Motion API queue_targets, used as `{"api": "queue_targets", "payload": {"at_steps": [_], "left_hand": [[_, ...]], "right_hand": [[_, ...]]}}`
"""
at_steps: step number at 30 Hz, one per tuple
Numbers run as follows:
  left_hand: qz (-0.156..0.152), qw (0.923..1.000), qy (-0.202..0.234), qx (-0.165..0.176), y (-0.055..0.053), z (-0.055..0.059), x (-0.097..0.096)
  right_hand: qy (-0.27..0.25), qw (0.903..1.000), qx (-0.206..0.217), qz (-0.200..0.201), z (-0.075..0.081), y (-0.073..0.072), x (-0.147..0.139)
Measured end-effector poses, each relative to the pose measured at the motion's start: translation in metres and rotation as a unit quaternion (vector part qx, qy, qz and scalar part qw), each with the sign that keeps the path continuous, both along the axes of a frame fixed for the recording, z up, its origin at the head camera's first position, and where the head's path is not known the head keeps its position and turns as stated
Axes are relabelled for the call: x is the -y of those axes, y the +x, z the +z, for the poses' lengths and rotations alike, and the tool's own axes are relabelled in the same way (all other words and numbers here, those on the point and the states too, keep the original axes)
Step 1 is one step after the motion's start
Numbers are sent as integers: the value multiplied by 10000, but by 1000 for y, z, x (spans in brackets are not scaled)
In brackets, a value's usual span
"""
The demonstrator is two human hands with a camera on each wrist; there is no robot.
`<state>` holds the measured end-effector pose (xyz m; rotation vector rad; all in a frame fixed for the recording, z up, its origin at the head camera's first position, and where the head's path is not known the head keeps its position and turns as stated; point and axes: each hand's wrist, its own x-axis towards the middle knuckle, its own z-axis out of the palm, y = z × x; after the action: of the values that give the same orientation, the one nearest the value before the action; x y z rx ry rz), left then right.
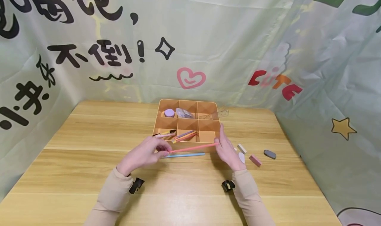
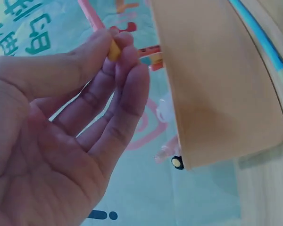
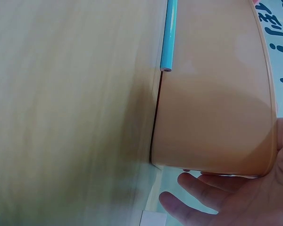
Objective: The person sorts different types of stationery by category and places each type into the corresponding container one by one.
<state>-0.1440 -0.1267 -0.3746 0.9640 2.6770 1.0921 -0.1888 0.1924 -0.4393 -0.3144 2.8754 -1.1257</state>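
My left hand (image 1: 146, 155) pinches a pink pencil (image 1: 193, 148) near one end, between thumb and fingertips. The left wrist view shows its yellow tip (image 2: 114, 51) at the fingers. The pencil slants in front of the tan divided box (image 1: 184, 146), its far end overlapping my right hand (image 1: 227, 152). That hand's fingers extend along the box's right side, beside the front corner. On the table along the front wall lies a blue pencil (image 1: 184, 155). Inside the box, coloured pencils (image 1: 185, 136) lean in the front middle compartment, and pens (image 1: 165, 133) fill the front left one.
The back row holds a purple round container (image 1: 169, 113), a clear plastic packet (image 1: 184, 113) and a transparent ruler (image 1: 222, 112) sticking out rightward. Right of the box lie a white block (image 1: 242, 148), a pink eraser (image 1: 255, 160) and a grey eraser (image 1: 270, 154). Printed cloth surrounds the table.
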Motion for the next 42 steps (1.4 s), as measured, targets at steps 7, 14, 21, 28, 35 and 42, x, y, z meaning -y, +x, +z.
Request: {"api": "queue_targets", "payload": {"at_steps": [7, 14, 21, 28, 35, 42], "left_hand": [[945, 9899, 1009, -322, 2, 6, 0], [2326, 9439, 2256, -641, 1, 9, -4], [2739, 9066, 2771, -1618, 1, 7, -8], [2524, 9041, 2431, -2444, -1, 2, -14], [2243, 9198, 1908, -2592, -1, -1, -17], [1987, 9302, 1586, -2646, -2, -8, -24]], "right_hand": [[-93, 9998, 193, 12, 2, 0, -1], [-105, 9998, 167, -11, 2, 0, 0], [-109, 9997, 201, -77, 2, 0, 0], [-124, 9996, 227, -94, 2, -1, 1], [-117, 9996, 252, -77, 1, -1, 1], [-109, 9997, 204, -51, 1, -1, 1]]}}
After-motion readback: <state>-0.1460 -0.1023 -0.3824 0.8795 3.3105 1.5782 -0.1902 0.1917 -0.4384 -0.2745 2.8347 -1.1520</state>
